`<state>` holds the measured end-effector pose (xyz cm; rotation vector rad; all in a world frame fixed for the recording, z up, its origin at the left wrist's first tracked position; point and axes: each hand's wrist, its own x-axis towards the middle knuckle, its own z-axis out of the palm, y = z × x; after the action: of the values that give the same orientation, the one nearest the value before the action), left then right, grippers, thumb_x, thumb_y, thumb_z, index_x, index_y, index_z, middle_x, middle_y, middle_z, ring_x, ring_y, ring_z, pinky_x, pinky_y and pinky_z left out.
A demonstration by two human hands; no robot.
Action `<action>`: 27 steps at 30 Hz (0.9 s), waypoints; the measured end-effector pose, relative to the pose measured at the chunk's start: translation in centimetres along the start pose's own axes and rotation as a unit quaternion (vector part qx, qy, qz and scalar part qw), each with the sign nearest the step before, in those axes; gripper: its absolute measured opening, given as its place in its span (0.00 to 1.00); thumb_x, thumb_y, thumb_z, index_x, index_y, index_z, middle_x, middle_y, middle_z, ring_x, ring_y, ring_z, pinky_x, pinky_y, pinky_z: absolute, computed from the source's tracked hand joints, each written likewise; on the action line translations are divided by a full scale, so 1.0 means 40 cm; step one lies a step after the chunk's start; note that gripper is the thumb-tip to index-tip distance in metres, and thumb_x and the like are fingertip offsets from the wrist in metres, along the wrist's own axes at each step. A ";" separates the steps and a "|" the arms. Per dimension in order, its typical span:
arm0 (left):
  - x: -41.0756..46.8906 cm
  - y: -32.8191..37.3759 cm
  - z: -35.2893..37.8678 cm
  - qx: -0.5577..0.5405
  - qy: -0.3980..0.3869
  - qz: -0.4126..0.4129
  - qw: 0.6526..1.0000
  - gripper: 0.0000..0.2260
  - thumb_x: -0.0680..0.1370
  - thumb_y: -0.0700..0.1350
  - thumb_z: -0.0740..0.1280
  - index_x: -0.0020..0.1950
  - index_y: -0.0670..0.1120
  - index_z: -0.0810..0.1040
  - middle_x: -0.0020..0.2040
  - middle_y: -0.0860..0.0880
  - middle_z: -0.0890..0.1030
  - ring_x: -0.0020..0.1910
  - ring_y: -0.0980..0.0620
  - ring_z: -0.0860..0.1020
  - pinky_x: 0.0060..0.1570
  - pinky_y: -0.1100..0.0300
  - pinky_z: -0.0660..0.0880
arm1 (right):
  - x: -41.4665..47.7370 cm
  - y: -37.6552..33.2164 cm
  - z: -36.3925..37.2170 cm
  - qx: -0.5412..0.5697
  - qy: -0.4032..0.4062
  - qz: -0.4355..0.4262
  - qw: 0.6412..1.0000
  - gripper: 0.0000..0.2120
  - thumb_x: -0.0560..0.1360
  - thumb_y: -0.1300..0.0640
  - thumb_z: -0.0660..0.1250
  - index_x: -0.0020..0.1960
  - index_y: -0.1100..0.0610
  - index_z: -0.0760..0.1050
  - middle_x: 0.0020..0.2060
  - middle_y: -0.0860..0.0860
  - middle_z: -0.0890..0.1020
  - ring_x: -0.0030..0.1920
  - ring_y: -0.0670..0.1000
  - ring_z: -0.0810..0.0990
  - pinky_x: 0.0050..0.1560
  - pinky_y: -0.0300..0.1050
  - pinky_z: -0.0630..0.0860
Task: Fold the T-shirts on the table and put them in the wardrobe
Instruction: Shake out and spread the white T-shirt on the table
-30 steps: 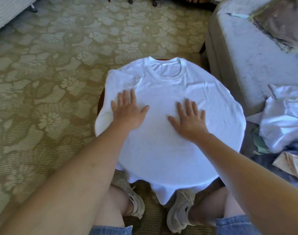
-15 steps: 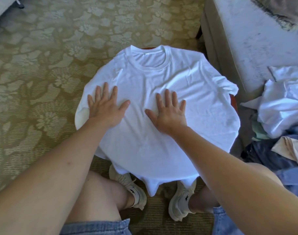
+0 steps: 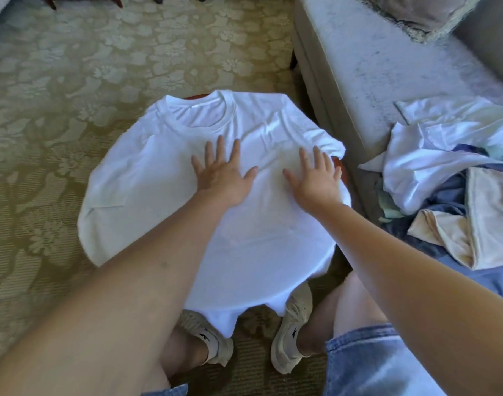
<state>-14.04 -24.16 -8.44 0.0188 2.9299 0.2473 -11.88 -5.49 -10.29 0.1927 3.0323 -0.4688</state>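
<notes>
— Both hands are sliding rightward across the T-shirt (image 3: 147,178) compared with half a second back. The left hand (image 3: 223,178) is now lying just below the collar instead of out by the sleeve on the person's left.
— And the right hand (image 3: 316,178)?
— It is pressing down near the sleeve on the person's right, close to the strip of reddish tabletop (image 3: 338,167) that is showing at that edge.
— Are they gripping anything?
— No. Both are lying palm down on the cloth with fingers straight and spread, pinching nothing.
— Where is the shirt sitting?
— It is lying front up, spread over the tabletop, with its collar pointing away from the person. Its hem is hanging over the near edge above the pale shoes (image 3: 290,332), and the sleeve on the left is draping over that side.
— What else is showing?
— A heap of white, blue and cream clothes (image 3: 444,155) is lying on the grey sofa (image 3: 373,67) to the right, and a floral carpet (image 3: 73,81) is covering the floor.
</notes>
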 end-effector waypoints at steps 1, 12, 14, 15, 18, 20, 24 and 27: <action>0.010 0.046 0.013 -0.004 -0.001 0.017 1.000 0.33 0.80 0.65 0.49 0.80 0.54 0.43 0.80 0.49 0.39 0.79 0.45 0.39 0.73 0.38 0.39 | 0.011 0.024 -0.009 0.030 0.020 0.027 0.999 0.31 0.81 0.38 0.51 0.79 0.50 0.51 0.78 0.56 0.54 0.77 0.57 0.51 0.75 0.61 0.46; 0.012 0.151 0.121 -0.001 0.053 0.010 0.999 0.32 0.80 0.64 0.49 0.80 0.54 0.47 0.81 0.47 0.46 0.79 0.47 0.44 0.74 0.38 0.40 | 0.130 0.171 -0.049 0.331 -0.064 0.086 0.938 0.31 0.82 0.44 0.54 0.79 0.50 0.46 0.75 0.55 0.63 0.74 0.57 0.63 0.70 0.49 0.61; 0.013 0.152 0.121 0.001 0.055 0.008 0.998 0.32 0.80 0.64 0.49 0.80 0.54 0.47 0.81 0.48 0.46 0.79 0.47 0.44 0.74 0.39 0.41 | 0.149 0.176 -0.057 0.341 -0.060 0.087 0.934 0.32 0.82 0.41 0.54 0.80 0.49 0.44 0.77 0.52 0.60 0.75 0.56 0.61 0.71 0.47 0.58; 0.012 0.151 0.123 0.003 0.057 0.007 0.998 0.32 0.80 0.64 0.49 0.80 0.54 0.47 0.81 0.47 0.46 0.79 0.47 0.44 0.74 0.39 0.41 | 0.154 0.179 -0.060 0.347 -0.057 0.089 0.932 0.33 0.82 0.40 0.53 0.80 0.50 0.44 0.77 0.52 0.59 0.76 0.56 0.59 0.71 0.46 0.56; 0.011 0.151 0.123 0.001 0.061 0.006 0.998 0.31 0.80 0.63 0.50 0.80 0.54 0.48 0.81 0.48 0.47 0.79 0.48 0.44 0.74 0.40 0.41 | 0.155 0.195 -0.059 0.380 -0.065 0.100 0.917 0.33 0.81 0.39 0.52 0.80 0.50 0.44 0.78 0.52 0.57 0.77 0.55 0.56 0.72 0.45 0.53; 0.010 0.151 0.123 0.000 0.059 0.004 0.998 0.31 0.80 0.63 0.49 0.80 0.54 0.48 0.81 0.48 0.46 0.79 0.48 0.44 0.75 0.40 0.41 | 0.145 0.199 -0.049 0.389 -0.069 0.098 0.914 0.33 0.81 0.39 0.53 0.80 0.48 0.43 0.77 0.52 0.58 0.77 0.55 0.57 0.72 0.45 0.54; 0.009 0.149 0.123 -0.004 0.063 0.005 0.998 0.30 0.80 0.63 0.49 0.80 0.54 0.48 0.81 0.48 0.47 0.79 0.48 0.44 0.75 0.41 0.40 | 0.136 0.192 -0.037 0.386 -0.066 0.083 0.916 0.33 0.81 0.38 0.52 0.79 0.46 0.41 0.76 0.53 0.62 0.75 0.55 0.60 0.70 0.43 0.56; 0.008 0.149 0.125 -0.009 0.066 0.007 0.998 0.30 0.80 0.63 0.50 0.80 0.54 0.49 0.81 0.48 0.47 0.79 0.48 0.45 0.75 0.41 0.40 | 0.154 0.191 -0.043 0.379 -0.059 0.076 0.920 0.32 0.82 0.40 0.50 0.80 0.51 0.45 0.78 0.52 0.57 0.78 0.53 0.54 0.73 0.45 0.52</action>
<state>-13.38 -17.47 -12.34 0.0195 3.0589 0.2889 -17.05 2.95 -11.44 0.4081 2.5262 -1.5438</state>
